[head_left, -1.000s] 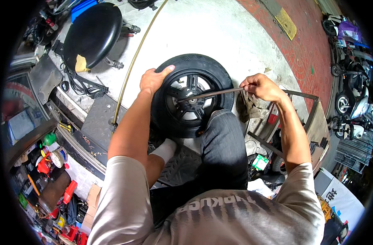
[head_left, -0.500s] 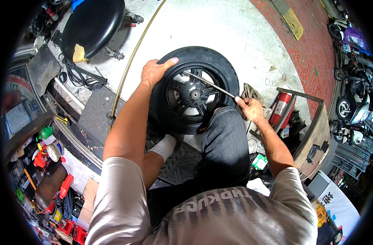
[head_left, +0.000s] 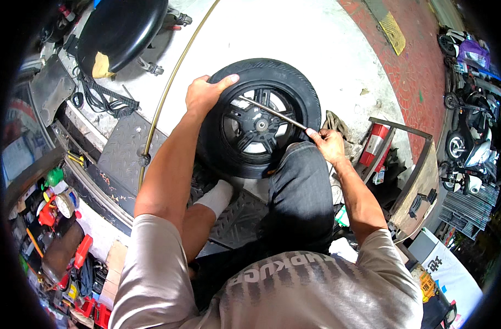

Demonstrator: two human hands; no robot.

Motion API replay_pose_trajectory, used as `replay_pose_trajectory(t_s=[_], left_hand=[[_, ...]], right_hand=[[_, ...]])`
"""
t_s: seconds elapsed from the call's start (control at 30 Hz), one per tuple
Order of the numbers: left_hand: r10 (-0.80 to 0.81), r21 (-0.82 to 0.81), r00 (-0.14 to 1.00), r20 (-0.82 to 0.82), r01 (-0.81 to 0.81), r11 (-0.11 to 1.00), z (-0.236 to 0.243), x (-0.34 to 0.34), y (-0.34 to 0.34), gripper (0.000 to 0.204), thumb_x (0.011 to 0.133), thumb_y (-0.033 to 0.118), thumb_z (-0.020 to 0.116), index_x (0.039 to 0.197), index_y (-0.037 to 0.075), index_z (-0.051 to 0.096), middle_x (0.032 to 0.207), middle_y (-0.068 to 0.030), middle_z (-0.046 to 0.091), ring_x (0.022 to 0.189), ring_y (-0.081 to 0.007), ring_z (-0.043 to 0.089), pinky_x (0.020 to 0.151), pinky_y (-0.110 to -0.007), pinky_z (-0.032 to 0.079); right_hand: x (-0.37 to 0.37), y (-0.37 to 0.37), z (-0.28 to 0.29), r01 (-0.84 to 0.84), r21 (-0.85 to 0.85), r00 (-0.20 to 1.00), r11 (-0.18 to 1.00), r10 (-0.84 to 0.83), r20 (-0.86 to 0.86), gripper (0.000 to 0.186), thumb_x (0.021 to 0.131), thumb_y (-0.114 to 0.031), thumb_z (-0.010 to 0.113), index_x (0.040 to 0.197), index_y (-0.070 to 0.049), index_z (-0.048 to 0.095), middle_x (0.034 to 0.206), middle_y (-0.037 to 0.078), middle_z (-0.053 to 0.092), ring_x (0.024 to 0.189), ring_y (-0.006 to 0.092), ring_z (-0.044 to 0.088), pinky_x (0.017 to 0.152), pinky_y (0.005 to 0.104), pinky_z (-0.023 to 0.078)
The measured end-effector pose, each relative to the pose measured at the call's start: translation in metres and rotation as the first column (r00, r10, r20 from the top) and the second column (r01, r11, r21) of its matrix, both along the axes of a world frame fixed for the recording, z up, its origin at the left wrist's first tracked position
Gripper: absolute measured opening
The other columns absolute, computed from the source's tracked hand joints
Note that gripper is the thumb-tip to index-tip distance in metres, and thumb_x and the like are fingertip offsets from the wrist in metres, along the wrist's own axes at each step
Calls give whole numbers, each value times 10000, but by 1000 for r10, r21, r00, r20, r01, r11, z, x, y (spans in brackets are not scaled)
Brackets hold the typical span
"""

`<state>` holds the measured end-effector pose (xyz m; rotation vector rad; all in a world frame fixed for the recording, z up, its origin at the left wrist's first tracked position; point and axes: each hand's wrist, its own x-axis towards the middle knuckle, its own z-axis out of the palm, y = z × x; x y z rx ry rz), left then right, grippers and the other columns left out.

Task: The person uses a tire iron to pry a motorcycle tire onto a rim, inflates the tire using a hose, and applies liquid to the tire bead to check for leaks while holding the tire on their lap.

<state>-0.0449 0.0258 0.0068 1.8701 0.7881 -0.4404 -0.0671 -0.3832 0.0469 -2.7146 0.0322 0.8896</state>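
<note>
A black scooter tire (head_left: pixel 297 82) on a dark spoked wheel rim (head_left: pixel 261 125) stands tilted in front of me, against my bent right knee. My left hand (head_left: pixel 205 94) grips the tire at its upper left, thumb lying on the sidewall and fingers hidden behind the tread. In my right hand (head_left: pixel 328 145) is the near end of a long metal tire lever (head_left: pixel 275 113). The lever slants across the wheel face to the upper left, and its tip lies by the inner edge of the rim; whether it is under the tire bead I cannot tell.
A black wheeled stool (head_left: pixel 121 33) stands far left, beside a yellowish hose (head_left: pixel 173 74) crossing the floor. Tools and red parts (head_left: pixel 80 252) crowd the lower left. Right of my knee is a wooden-sided frame (head_left: pixel 412 189) holding a red-and-white container (head_left: pixel 374 143). Motorcycles (head_left: pixel 464 145) line the far right.
My right hand and the lever have shifted slightly left, and the lever tip sits nearer the left side of the rim. My left hand keeps its hold on the tire.
</note>
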Motion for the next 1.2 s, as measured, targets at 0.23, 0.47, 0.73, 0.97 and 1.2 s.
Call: replay_pose_trajectory(t_s=[0.23, 0.47, 0.73, 0.97, 1.2], left_hand=[[-67, 63, 991, -113, 74, 995, -26, 6, 10, 1304, 637, 844, 803, 1443, -149, 547, 1406, -337, 626, 1346, -392, 618, 1151, -414, 474], [-145, -21, 986, -83, 144, 989, -11, 15, 4, 1264, 674, 830, 779, 1409, -175, 563, 1358, -356, 647, 1302, -399, 648, 1129, -412, 488], [-169, -41, 980, -103, 165, 985, -40, 24, 18, 1089, 769, 902, 633, 1252, -70, 718, 1292, -264, 698, 1233, -353, 668, 1072, -447, 501], [-183, 423, 957, -225, 266, 867, -36, 48, -8, 909, 747, 936, 636, 994, 68, 744, 1158, -138, 721, 1103, -299, 693, 936, -424, 539], [-168, 424, 959, -228, 253, 870, -43, 49, -13, 1026, 707, 976, 609, 1161, 66, 748, 1310, -134, 709, 1278, -280, 643, 1077, -416, 497]], right_hand=[[21, 55, 142, -91, 149, 993, 985, 78, 85, 259, 968, -302, 754, 993, -46, 779, 684, 168, 694, 688, 320, 733, 666, 437, 575], [3, 156, 165, -783, 510, 581, 356, 125, 804, 171, 753, 1, 663, 907, -6, 738, 711, 64, 584, 580, 219, 528, 523, 355, 413], [137, 262, 169, -210, 930, 942, 302, -192, 276, 356, 1100, -275, 539, 1017, 17, 727, 567, -64, 427, 484, 65, 373, 480, 241, 307], [292, 371, 57, -281, 895, 883, 347, -270, 383, 396, 1056, -275, 581, 792, -12, 718, 692, 61, 651, 623, 161, 585, 604, 355, 461], [284, 281, 52, 276, 931, 955, 239, -182, -236, 333, 1103, -300, 485, 870, -84, 585, 651, -11, 530, 552, 144, 479, 512, 356, 410]])
